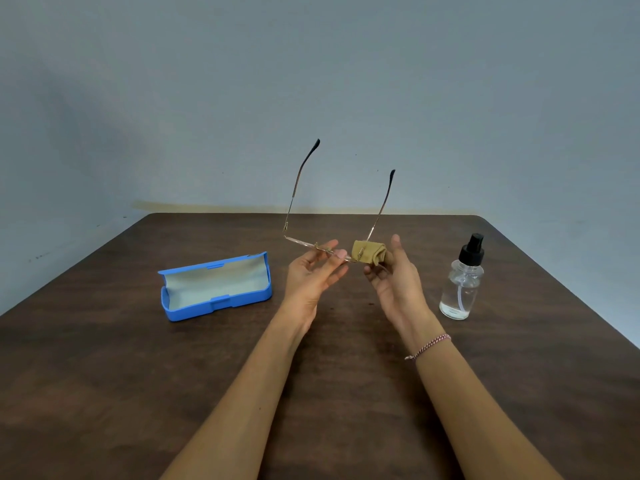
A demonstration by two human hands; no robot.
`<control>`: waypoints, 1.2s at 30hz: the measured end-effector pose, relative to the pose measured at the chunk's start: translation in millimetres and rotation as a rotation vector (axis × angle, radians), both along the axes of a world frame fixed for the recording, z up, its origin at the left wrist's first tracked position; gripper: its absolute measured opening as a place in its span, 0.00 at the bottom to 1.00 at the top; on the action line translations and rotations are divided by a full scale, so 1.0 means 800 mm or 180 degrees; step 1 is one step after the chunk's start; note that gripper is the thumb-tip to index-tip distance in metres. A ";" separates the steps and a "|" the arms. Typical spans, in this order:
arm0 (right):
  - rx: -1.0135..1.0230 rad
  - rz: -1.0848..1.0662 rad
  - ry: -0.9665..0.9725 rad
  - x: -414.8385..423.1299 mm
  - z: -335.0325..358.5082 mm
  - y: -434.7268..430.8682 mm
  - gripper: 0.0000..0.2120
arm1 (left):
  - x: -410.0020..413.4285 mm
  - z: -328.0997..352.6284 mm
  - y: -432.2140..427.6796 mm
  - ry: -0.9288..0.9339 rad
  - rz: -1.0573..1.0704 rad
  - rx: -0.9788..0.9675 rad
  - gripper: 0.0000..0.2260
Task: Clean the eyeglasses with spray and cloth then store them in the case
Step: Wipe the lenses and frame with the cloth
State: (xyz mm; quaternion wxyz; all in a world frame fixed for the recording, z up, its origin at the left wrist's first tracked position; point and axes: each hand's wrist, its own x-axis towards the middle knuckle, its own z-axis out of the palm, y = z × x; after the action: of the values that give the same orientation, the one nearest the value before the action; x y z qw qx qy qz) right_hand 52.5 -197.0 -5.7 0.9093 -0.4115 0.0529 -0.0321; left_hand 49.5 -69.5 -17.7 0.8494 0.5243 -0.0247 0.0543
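Head view: eyeglasses (300, 241) held in air over centre of table (104, 375), temples unfolded, tips up toward 12 o'clock. Likely risks: thin frame twisting or slipping under hard rubbing against so light a pinch; spray bottle (462, 282) at 3 o'clock toppled by a careless right forearm. Left hand (313, 271) palm up, pinching frame near bridge with thumb and fingertips. Right hand (394, 275) palm up, gripping tan cloth (369, 252) folded round one lens. Blue case (194, 311) at 9 o'clock, lid up.

Dark brown wood table (104, 375) w/ rounded far corners, against plain grey-blue wall (311, 81)
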 end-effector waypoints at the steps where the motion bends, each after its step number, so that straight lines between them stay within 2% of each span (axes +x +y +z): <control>1: 0.0143 0.0069 -0.0012 0.000 0.001 0.000 0.16 | 0.001 0.000 0.001 -0.0022 0.0011 -0.0024 0.14; 4: 0.0369 0.0227 -0.0108 -0.003 0.004 -0.001 0.12 | 0.001 0.001 0.002 -0.0070 -0.0037 -0.0096 0.12; 8: 0.0319 0.0523 -0.0437 -0.005 0.002 -0.004 0.07 | -0.001 0.005 0.005 -0.0125 -0.0137 -0.0243 0.12; 11: 0.0186 0.0551 -0.0546 -0.004 -0.001 -0.006 0.11 | -0.002 0.006 0.004 -0.0123 -0.0232 -0.0213 0.09; 15: -0.0307 0.0368 -0.0483 -0.004 -0.003 -0.006 0.13 | -0.003 0.007 0.000 -0.0128 -0.0337 -0.0183 0.15; 17: -0.0409 0.0268 -0.0507 -0.003 -0.005 -0.007 0.17 | -0.002 0.006 -0.001 -0.0145 -0.0331 -0.0188 0.15; 19: -0.0541 0.0181 -0.0526 -0.004 -0.003 -0.007 0.18 | -0.002 0.005 0.000 -0.0148 -0.0328 -0.0167 0.13; 22: -0.0629 0.0070 -0.0575 -0.003 -0.003 -0.007 0.16 | -0.002 0.004 0.000 -0.0147 -0.0324 -0.0096 0.12; 25: -0.0405 0.0077 -0.0588 -0.002 -0.001 -0.007 0.07 | -0.002 0.005 0.001 -0.0152 -0.0296 -0.0106 0.12; 30: -0.0106 0.0296 -0.0727 0.000 -0.001 -0.008 0.11 | -0.002 0.008 0.005 -0.0177 -0.0281 -0.0206 0.16; 34: -0.0132 0.0298 -0.0832 -0.002 0.000 -0.007 0.25 | -0.004 0.009 0.006 -0.0206 -0.0312 -0.0213 0.17; 36: -0.0184 0.0267 -0.0871 -0.003 0.000 -0.008 0.26 | -0.004 0.009 0.006 -0.0242 -0.0353 -0.0187 0.18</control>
State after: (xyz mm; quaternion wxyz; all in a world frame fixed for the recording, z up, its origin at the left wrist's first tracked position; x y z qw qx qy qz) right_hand 50.5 -203.6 -5.4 0.8963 -0.4311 -0.0898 -0.0514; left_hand 46.3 -64.6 -10.3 0.8646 0.4945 -0.0844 0.0278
